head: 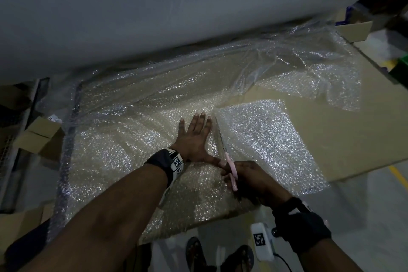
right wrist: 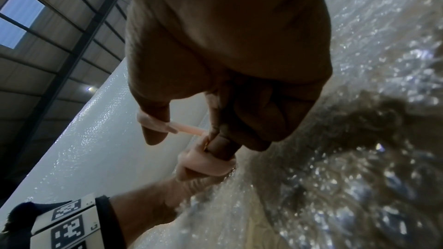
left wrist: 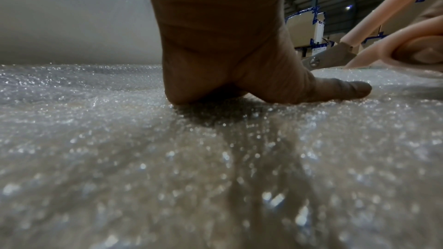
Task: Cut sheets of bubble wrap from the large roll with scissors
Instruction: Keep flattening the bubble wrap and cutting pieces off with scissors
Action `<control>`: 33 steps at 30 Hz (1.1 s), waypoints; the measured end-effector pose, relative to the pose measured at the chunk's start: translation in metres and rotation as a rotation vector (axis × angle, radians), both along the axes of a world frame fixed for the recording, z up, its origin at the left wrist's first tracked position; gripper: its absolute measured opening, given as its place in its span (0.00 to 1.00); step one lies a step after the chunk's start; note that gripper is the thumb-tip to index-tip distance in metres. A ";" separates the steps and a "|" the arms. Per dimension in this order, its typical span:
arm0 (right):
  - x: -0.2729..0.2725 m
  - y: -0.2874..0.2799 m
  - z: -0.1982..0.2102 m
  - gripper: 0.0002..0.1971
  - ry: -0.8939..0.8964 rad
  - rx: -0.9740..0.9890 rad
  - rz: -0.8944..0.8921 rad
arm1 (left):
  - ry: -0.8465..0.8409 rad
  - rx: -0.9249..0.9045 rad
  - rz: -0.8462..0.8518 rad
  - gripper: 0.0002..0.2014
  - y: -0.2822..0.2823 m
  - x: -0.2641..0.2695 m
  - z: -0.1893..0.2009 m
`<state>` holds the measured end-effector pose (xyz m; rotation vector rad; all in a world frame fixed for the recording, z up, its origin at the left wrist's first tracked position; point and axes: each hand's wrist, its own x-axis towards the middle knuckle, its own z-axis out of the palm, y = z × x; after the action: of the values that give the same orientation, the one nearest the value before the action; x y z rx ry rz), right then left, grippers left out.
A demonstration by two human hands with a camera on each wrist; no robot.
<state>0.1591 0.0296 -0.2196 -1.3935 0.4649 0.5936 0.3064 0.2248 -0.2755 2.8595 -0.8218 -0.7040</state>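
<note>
Left hand (head: 194, 137) flat, fingers spread, on glittering clear bubble wrap (head: 136, 139). Right hand (head: 249, 176) at five o'clock, fingers curled through pink scissors (head: 229, 161). Pivot screw only in left-wrist view; large roll (head: 154, 6) at twelve.

This is a warehouse or packing hall. Beyond the hands lies a huge roll of bubble wrap (head: 154, 17), its sheet spread over flattened cardboard (head: 331, 139) on a concrete floor (head: 364, 205). Cardboard boxes (head: 37, 137) sit to the left of the hands, and stacked cartons (left wrist: 304, 26) stand under a ribbed metal roof (right wrist: 48, 44) with a skylight (right wrist: 19, 20).
</note>
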 end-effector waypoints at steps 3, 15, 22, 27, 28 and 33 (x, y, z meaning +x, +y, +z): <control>0.002 0.001 -0.001 0.29 0.001 -0.017 -0.003 | -0.010 0.005 -0.003 0.83 0.000 0.000 0.000; 0.002 -0.004 -0.006 0.34 0.020 -0.009 0.034 | -0.004 0.004 -0.007 0.85 -0.001 -0.001 0.001; 0.014 0.000 -0.005 0.14 0.015 -0.030 0.029 | -0.022 0.019 -0.005 0.83 -0.002 0.002 -0.004; 0.023 0.003 0.004 0.13 0.015 -0.075 0.074 | -0.042 -0.004 -0.008 0.82 -0.001 0.001 -0.008; 0.024 0.004 0.003 0.14 0.007 -0.089 0.069 | -0.043 -0.005 -0.008 0.83 -0.001 0.000 -0.007; 0.027 0.002 -0.005 0.12 -0.004 -0.152 0.054 | -0.044 -0.010 -0.010 0.82 -0.001 0.001 -0.007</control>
<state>0.1856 0.0311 -0.2245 -1.5553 0.4784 0.6090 0.3072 0.2241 -0.2820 2.8740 -0.8439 -0.6384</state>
